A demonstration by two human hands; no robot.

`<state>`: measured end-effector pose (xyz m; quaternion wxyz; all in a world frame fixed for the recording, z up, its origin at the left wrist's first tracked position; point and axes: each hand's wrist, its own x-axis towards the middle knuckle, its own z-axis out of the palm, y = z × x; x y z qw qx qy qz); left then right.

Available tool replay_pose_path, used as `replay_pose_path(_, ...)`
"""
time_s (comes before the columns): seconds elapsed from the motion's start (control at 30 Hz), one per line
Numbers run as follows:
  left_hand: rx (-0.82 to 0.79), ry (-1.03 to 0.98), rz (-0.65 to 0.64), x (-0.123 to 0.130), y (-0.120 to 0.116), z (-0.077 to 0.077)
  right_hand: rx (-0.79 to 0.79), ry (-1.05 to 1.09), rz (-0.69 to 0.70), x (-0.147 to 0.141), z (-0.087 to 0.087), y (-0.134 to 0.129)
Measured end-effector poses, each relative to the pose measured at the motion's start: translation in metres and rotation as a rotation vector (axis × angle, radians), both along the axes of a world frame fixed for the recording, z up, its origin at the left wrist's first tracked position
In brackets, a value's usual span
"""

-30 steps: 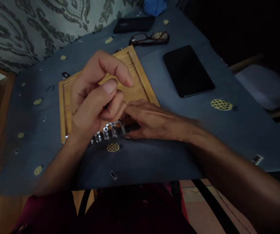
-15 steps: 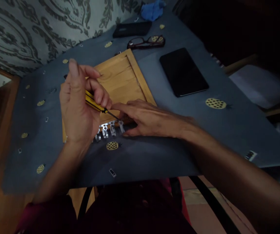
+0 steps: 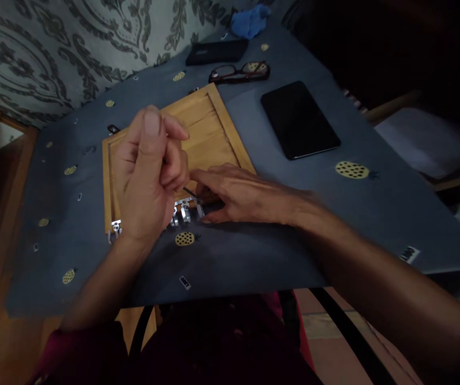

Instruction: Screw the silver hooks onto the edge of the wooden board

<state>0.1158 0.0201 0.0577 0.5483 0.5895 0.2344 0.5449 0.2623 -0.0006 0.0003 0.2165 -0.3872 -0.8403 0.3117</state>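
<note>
A wooden panel [image 3: 198,125] with a raised frame lies on the table. Metal rings on a strip [image 3: 185,211] run along its near edge. My left hand [image 3: 147,171] is closed above the panel around a screwdriver; its handle is hidden by the fingers, and only the thin shaft [image 3: 190,191] shows, its tip at the strip's right end. My right hand [image 3: 234,192] rests on the panel's near right corner, with thumb and index finger apart on either side of the end ring, steadying it by touch.
A black tablet [image 3: 300,120] lies right of the panel. Glasses [image 3: 240,72], a dark case [image 3: 217,52] and a blue cloth [image 3: 250,21] are at the back, near the patterned wall [image 3: 93,43]. Pineapple prints mark the tablecloth [image 3: 254,256].
My left hand has moved slightly right and rolled, so the yellow handle no longer shows. The panel's left side and left end ring are now uncovered. My right hand has barely moved.
</note>
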Motion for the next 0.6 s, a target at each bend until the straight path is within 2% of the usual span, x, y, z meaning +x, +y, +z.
replay_pose_path(0.3,-0.042,0.047,-0.109,0.003,0.009,0.002,-0.022,0.026,-0.005,0.001,-0.003,0.001)
replay_pose_path(0.5,-0.137,0.082,-0.180,0.003,0.010,0.008,-0.051,0.026,-0.009,0.001,-0.002,0.000)
replay_pose_path(0.6,-0.119,0.082,-0.255,0.001,0.013,0.008,-0.063,0.033,0.000,0.002,-0.001,-0.001)
